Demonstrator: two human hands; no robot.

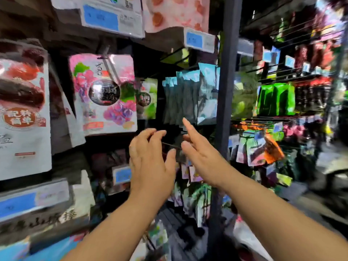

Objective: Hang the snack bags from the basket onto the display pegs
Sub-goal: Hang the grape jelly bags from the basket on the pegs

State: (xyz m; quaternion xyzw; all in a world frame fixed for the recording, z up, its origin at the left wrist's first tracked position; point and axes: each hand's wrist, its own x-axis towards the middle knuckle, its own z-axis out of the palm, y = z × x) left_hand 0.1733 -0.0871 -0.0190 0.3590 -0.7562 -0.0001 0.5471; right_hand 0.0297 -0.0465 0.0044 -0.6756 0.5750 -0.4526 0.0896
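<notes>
Hands first: the left hand (150,162) is held up with fingers spread and loosely curled, the right hand (201,155) is stretched out with fingers nearly straight, and nothing is gripped by either one. No snack bag is being carried at all, and the basket can't be seen anywhere in the shot, so the next bag presumably has to be fetched from somewhere outside the view. A thin dark peg (170,145) can be made out between the two hands. It sits just under the row of teal bags (188,95) packed tight on the peg above, with the pink grape bag (105,93) hung off to the left and a bunch of small purple bags (190,173) dangling lower down. Biggest risk, as judged from here: the peg is thin and easily lost against the dark backing, so it could be missed, or a palm could get jabbed, when a bag's hole is lined up. The teal row could also be knocked by the right fingertips (185,121), which are raised right up to its bottom edge, and a bag or two could be slid off the front. If a bag is only half threaded, it'd likely be dropped onto the small purple bags. Picture is pretty smeared, so finer detail can't be told.
</notes>
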